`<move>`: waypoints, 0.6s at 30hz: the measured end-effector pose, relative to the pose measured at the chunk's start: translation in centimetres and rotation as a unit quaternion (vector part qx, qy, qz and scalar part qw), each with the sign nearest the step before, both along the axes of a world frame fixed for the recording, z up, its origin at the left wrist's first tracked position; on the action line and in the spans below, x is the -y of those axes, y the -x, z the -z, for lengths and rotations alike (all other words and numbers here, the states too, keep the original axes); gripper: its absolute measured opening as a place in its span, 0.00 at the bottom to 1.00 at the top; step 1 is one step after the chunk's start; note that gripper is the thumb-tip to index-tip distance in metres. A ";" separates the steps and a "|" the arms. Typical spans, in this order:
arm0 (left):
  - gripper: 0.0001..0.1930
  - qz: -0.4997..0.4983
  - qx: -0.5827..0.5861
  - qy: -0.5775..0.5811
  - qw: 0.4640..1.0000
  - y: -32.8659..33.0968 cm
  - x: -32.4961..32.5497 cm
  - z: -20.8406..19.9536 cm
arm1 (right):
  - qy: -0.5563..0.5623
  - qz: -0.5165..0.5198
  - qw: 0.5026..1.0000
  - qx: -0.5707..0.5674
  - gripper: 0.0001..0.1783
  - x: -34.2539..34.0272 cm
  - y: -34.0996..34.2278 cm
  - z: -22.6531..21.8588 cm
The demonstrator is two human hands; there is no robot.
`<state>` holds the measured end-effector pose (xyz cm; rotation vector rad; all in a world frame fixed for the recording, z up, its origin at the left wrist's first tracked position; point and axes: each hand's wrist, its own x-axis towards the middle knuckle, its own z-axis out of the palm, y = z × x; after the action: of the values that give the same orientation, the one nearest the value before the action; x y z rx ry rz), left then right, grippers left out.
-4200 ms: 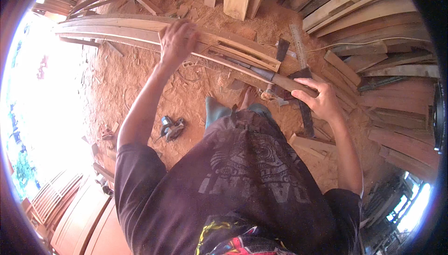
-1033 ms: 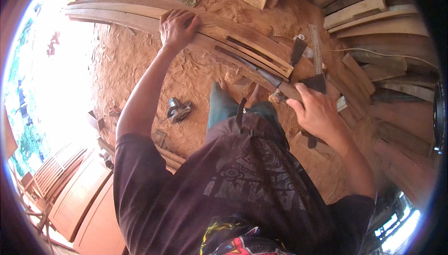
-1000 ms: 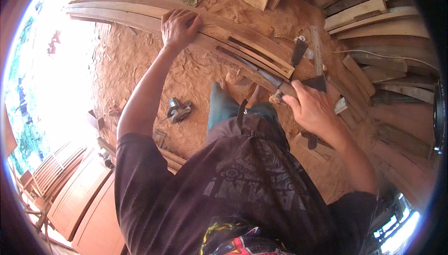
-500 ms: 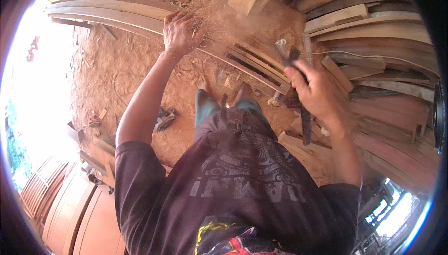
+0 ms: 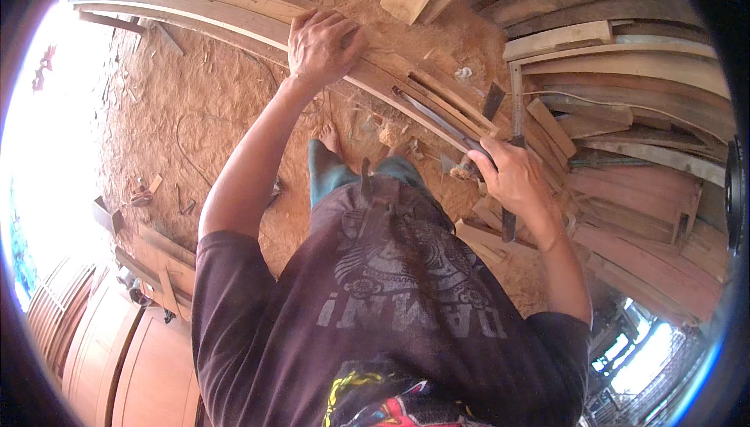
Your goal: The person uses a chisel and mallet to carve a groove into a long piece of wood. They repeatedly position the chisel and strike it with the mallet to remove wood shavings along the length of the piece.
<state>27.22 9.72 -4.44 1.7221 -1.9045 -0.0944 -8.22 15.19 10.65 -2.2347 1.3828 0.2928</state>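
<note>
I stand over a long curved wooden plank (image 5: 234, 7) that runs from the upper left down to the right. My left hand (image 5: 322, 40) presses flat on its top edge, fingers wrapped over it. My right hand (image 5: 517, 181) is closed around the handle of a long grey chopping blade (image 5: 437, 118). The blade lies along the plank's notched, split end, to the right of my left hand. My bare foot (image 5: 331, 138) stands on the sawdust just below the plank.
Stacked planks and offcuts (image 5: 648, 114) fill the right side. A metal square (image 5: 516, 103) lies among them. Sawdust and chips cover the ground (image 5: 195, 114). Wooden door panels (image 5: 117, 349) lie at the lower left, with a small tool (image 5: 141, 192) on the ground nearby.
My right hand has swung the blade down against the plank's end, after dust flew up half a second ago. The left hand stays pressed on the plank. My head has shifted.
</note>
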 end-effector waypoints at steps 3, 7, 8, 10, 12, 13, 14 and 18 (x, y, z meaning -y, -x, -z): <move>0.14 -0.006 0.003 0.020 1.000 0.0 0.1 0.4 | -0.012 -0.013 1.000 0.000 0.22 0.7 -0.3 -1.0; 0.13 -0.013 -0.010 0.039 0.999 0.0 0.2 0.9 | 0.002 0.007 0.999 0.032 0.21 0.4 -0.9 -1.6; 0.14 -0.013 -0.007 0.034 0.999 0.1 0.2 0.7 | 0.009 0.002 0.999 0.032 0.20 0.4 -1.2 -1.2; 0.15 -0.005 -0.013 0.024 1.000 -0.1 0.3 0.8 | 0.004 0.002 1.000 0.019 0.20 0.4 -0.8 -0.3; 0.16 0.009 -0.030 0.017 0.999 -0.5 0.3 1.2 | -0.019 0.011 1.000 -0.010 0.22 0.6 0.5 0.5; 0.19 0.001 -0.026 0.024 0.999 -0.1 0.0 1.3 | -0.035 0.017 0.999 -0.029 0.23 0.6 0.9 0.5; 0.22 -0.007 -0.023 0.033 0.999 0.6 -0.5 1.2 | -0.049 0.023 0.997 -0.048 0.23 0.8 1.2 0.5; 0.30 0.053 0.065 -0.010 0.996 6.4 -6.8 -0.5 | -0.058 0.034 0.997 0.025 0.28 0.2 4.0 -0.3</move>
<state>20.77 16.48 -3.91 1.6772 -2.0966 -0.0426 -12.27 14.96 11.00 -2.0827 1.3771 0.2828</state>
